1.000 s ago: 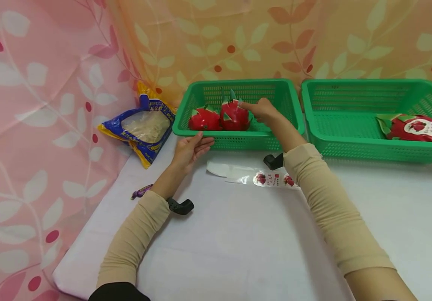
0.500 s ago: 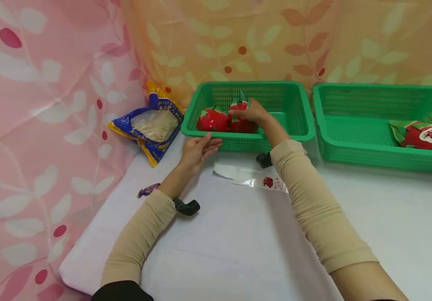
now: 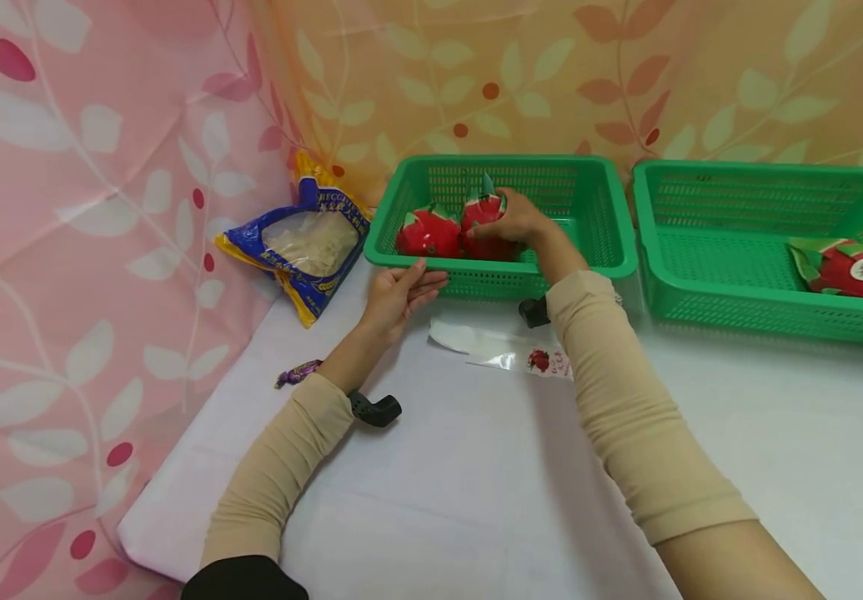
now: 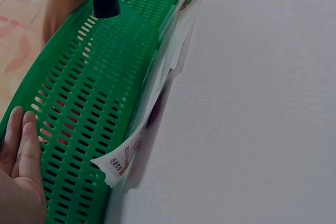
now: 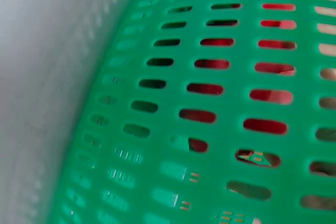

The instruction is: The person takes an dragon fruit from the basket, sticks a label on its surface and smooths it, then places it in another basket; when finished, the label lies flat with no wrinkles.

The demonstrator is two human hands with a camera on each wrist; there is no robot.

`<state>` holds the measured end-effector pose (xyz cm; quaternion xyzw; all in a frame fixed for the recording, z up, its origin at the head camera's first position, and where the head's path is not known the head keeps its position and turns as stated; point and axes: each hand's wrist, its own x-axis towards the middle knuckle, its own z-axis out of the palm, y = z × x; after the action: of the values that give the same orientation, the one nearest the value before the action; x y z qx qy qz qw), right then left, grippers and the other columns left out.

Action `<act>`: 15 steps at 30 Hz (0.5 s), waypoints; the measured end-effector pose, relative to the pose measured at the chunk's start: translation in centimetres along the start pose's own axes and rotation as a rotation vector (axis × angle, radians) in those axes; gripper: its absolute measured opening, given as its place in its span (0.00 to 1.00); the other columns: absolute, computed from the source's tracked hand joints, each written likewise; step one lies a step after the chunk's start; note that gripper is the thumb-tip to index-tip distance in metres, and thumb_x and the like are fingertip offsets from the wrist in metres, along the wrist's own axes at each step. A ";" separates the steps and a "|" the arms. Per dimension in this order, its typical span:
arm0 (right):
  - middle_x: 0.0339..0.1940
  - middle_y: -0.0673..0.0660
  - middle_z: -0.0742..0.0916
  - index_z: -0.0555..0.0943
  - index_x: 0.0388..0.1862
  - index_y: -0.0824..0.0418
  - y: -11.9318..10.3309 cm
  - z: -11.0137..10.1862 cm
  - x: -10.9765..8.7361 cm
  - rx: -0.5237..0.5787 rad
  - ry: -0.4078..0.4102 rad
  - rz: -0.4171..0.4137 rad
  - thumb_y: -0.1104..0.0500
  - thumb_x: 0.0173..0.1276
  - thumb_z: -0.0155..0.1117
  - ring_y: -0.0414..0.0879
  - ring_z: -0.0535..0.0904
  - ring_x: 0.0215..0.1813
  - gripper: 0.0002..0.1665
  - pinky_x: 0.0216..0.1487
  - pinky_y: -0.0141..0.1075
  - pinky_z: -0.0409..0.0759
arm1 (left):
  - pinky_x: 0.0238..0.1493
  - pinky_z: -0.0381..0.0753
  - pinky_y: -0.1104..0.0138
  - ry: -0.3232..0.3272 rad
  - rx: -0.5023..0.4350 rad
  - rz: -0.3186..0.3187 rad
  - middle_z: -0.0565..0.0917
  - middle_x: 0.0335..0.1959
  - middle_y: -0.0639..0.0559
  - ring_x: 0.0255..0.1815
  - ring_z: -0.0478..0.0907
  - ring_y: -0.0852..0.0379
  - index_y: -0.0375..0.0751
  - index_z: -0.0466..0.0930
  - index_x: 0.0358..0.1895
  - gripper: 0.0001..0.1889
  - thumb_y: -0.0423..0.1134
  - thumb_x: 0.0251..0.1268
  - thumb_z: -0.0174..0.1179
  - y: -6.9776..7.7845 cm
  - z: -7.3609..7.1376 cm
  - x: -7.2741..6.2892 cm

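Two glossy red dragon fruits with green tips sit in the left part of a green plastic basket (image 3: 581, 271) in the head view. My right hand (image 3: 515, 218) reaches inside and grips the right dragon fruit (image 3: 482, 208), thumb on its near side. The left dragon fruit (image 3: 429, 233) stands close beside it. My left hand (image 3: 395, 296) is at the basket's front, thumb at the rim. In the left wrist view its straight fingers (image 4: 29, 145) lie against the perforated wall. The right wrist view shows red through the basket's slots (image 5: 270, 96); the right hand is mostly hidden there.
A second green basket (image 3: 746, 312) stands to the right, holding a red dragon fruit bag (image 3: 862, 268). A clear printed wrapper strip (image 3: 494, 350) lies before the left basket. Left are a blue-and-yellow pasta bag (image 3: 314, 242) and a purple wrapped candy (image 3: 298, 372).
My right hand has moved from the upper right side of the right dragon fruit down around its body. The left hand keeps its place at the rim. The head view has shifted slightly.
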<state>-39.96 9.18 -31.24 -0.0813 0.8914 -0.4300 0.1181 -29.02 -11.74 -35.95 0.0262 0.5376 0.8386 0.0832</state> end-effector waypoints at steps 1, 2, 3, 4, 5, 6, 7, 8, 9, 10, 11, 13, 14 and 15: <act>0.69 0.63 0.63 0.43 0.74 0.57 -0.1 -0.1 -0.1 0.003 -0.003 -0.002 0.43 0.51 0.70 0.57 0.63 0.66 0.62 0.65 0.46 0.68 | 0.34 0.83 0.72 -0.001 0.002 0.004 0.87 0.29 0.50 0.34 0.85 0.59 0.34 0.78 0.39 0.11 0.39 0.68 0.51 0.0 0.0 0.0; 0.68 0.63 0.64 0.44 0.74 0.57 -0.1 -0.3 -0.2 0.010 -0.009 -0.003 0.45 0.52 0.70 0.56 0.65 0.65 0.61 0.63 0.46 0.70 | 0.35 0.83 0.73 -0.001 0.006 0.008 0.87 0.29 0.50 0.34 0.85 0.59 0.34 0.78 0.39 0.11 0.39 0.68 0.51 0.0 0.0 0.0; 0.67 0.63 0.65 0.45 0.74 0.59 -0.2 -0.5 -0.4 0.014 -0.015 -0.001 0.48 0.53 0.69 0.56 0.66 0.63 0.58 0.61 0.46 0.72 | 0.35 0.83 0.73 -0.001 0.009 0.010 0.87 0.29 0.51 0.34 0.85 0.59 0.34 0.78 0.39 0.11 0.39 0.68 0.51 0.0 0.0 0.0; 0.67 0.63 0.66 0.45 0.74 0.58 -0.2 -0.6 -0.5 0.020 -0.023 -0.003 0.50 0.54 0.69 0.55 0.67 0.63 0.57 0.59 0.46 0.74 | 0.35 0.83 0.73 -0.001 0.011 0.012 0.87 0.29 0.51 0.34 0.85 0.59 0.34 0.78 0.39 0.11 0.39 0.68 0.51 0.0 0.0 0.0; 0.67 0.62 0.66 0.45 0.74 0.58 -0.1 -0.8 -0.5 0.021 -0.032 -0.003 0.50 0.55 0.69 0.55 0.67 0.62 0.56 0.58 0.46 0.75 | 0.35 0.83 0.73 0.001 0.015 0.012 0.87 0.29 0.51 0.34 0.85 0.59 0.34 0.78 0.39 0.11 0.39 0.68 0.51 0.0 0.0 0.0; 0.67 0.62 0.66 0.46 0.74 0.58 -0.1 -0.9 -0.6 0.023 -0.039 -0.003 0.51 0.55 0.68 0.55 0.68 0.61 0.55 0.57 0.46 0.75 | 0.35 0.83 0.73 0.004 0.017 0.013 0.87 0.29 0.51 0.34 0.85 0.59 0.34 0.78 0.39 0.10 0.39 0.68 0.51 0.0 0.0 0.0; 0.67 0.62 0.66 0.46 0.74 0.57 -0.1 -1.1 -0.6 0.026 -0.045 -0.003 0.51 0.56 0.68 0.55 0.68 0.61 0.54 0.56 0.47 0.76 | 0.35 0.83 0.73 0.004 0.017 0.011 0.87 0.29 0.51 0.34 0.85 0.59 0.34 0.78 0.39 0.10 0.39 0.68 0.51 0.0 0.0 0.1; 0.67 0.62 0.65 0.46 0.74 0.56 0.0 -1.2 -0.7 0.032 -0.054 -0.004 0.51 0.56 0.68 0.55 0.68 0.61 0.54 0.56 0.47 0.76 | 0.35 0.83 0.73 0.005 0.018 0.008 0.87 0.28 0.51 0.34 0.85 0.59 0.34 0.78 0.39 0.10 0.39 0.68 0.51 0.0 0.0 0.0; 0.67 0.62 0.65 0.47 0.74 0.55 0.0 -1.3 -0.7 0.037 -0.062 -0.005 0.52 0.56 0.68 0.55 0.68 0.61 0.54 0.56 0.47 0.76 | 0.35 0.83 0.73 0.006 0.017 0.005 0.87 0.28 0.51 0.34 0.85 0.59 0.34 0.77 0.39 0.10 0.38 0.69 0.50 0.0 0.0 0.0; 0.67 0.62 0.65 0.47 0.74 0.55 0.1 -1.4 -0.7 0.046 -0.071 -0.006 0.52 0.56 0.68 0.55 0.68 0.61 0.54 0.55 0.47 0.76 | 0.35 0.83 0.73 0.007 0.017 0.003 0.87 0.28 0.51 0.34 0.85 0.59 0.34 0.77 0.39 0.10 0.38 0.69 0.50 -0.1 0.0 0.0; 0.67 0.62 0.65 0.48 0.73 0.55 0.1 -1.5 -0.8 0.044 -0.076 -0.012 0.52 0.56 0.68 0.55 0.67 0.61 0.53 0.55 0.47 0.77 | 0.35 0.83 0.73 0.008 0.018 0.003 0.87 0.28 0.51 0.34 0.85 0.59 0.34 0.77 0.39 0.10 0.38 0.69 0.50 0.0 0.1 0.0; 0.67 0.61 0.66 0.49 0.73 0.54 0.2 -1.9 -0.9 0.048 -0.086 -0.028 0.52 0.55 0.69 0.55 0.67 0.61 0.53 0.55 0.47 0.77 | 0.35 0.83 0.73 0.008 0.017 0.004 0.87 0.28 0.51 0.34 0.85 0.59 0.34 0.77 0.39 0.10 0.38 0.69 0.50 0.0 0.1 -0.1; 0.67 0.61 0.65 0.48 0.73 0.53 0.2 -2.1 -1.0 0.045 -0.095 -0.037 0.52 0.55 0.69 0.55 0.67 0.61 0.53 0.54 0.47 0.77 | 0.35 0.83 0.73 0.008 0.018 0.005 0.87 0.28 0.51 0.34 0.85 0.59 0.34 0.77 0.38 0.10 0.38 0.69 0.50 0.0 0.1 -0.1; 0.67 0.61 0.65 0.49 0.73 0.53 0.2 -2.4 -1.1 0.051 -0.102 -0.047 0.52 0.56 0.69 0.55 0.67 0.61 0.53 0.54 0.46 0.77 | 0.35 0.83 0.73 0.010 0.018 0.008 0.87 0.28 0.51 0.34 0.85 0.59 0.35 0.77 0.38 0.10 0.38 0.69 0.50 0.1 0.1 -0.2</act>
<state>-39.58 11.33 -29.82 -0.1212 0.8708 -0.4504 0.1553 -28.85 -11.67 -35.83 0.0248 0.5453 0.8343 0.0771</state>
